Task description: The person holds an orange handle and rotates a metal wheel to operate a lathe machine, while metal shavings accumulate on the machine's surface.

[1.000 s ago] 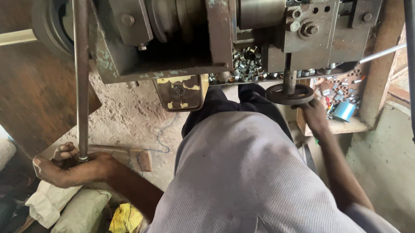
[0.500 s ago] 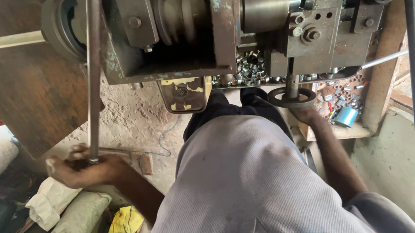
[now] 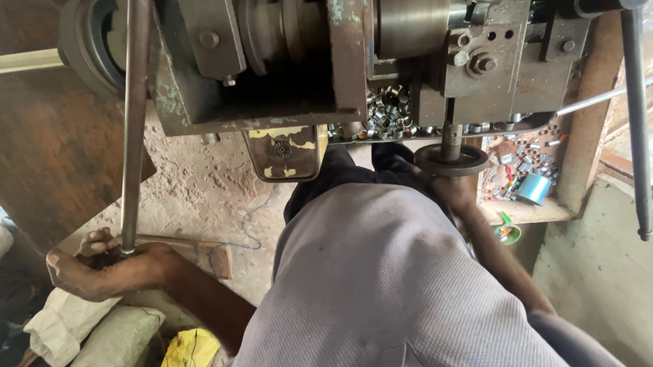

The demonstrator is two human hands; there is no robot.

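Since the earlier frame the long steel rod (image 3: 132, 109) stands nearer vertical and the left hand (image 3: 106, 268) has edged toward 3 o'clock; its grip is clenched around the rod's lower end at 8 o'clock; a slip there could swing the rod into the belt pulley (image 3: 272, 23) above; floor room lies open at 6 o'clock; the right hand (image 3: 456, 192) touches the round handwheel (image 3: 451, 160) at 1 o'clock, grip hidden, cannot tell; the wall crowds 3 o'clock.
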